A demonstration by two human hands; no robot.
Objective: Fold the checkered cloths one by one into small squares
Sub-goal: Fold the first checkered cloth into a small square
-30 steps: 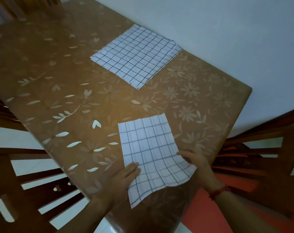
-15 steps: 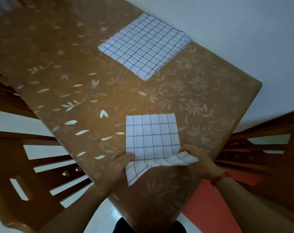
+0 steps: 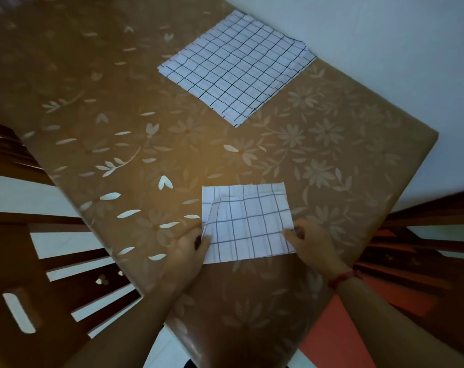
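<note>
I hold the folded checkered cloth (image 3: 248, 227) flat on the table (image 3: 146, 88), close to the table's near edge and a little toward its right side. My left hand (image 3: 188, 251) pinches the cloth's left edge, thumb on top of the fabric and fingers curled at the border. My right hand (image 3: 310, 243) pinches the right edge the same way, thumb laid on the top layer. The cloth is doubled over: the upper layer stops short of the lower one, so a strip of the lower layer shows along the side toward the table's middle, and the upper layer's left corner sits skewed. A red band (image 3: 345, 278) circles my right wrist. A stack of checkered cloths (image 3: 236, 67) lies flat toward the table's far edge, well apart from the cloth in my grip. Wooden chairs stand at the table's left (image 3: 26, 301) and right (image 3: 424, 235).
</note>
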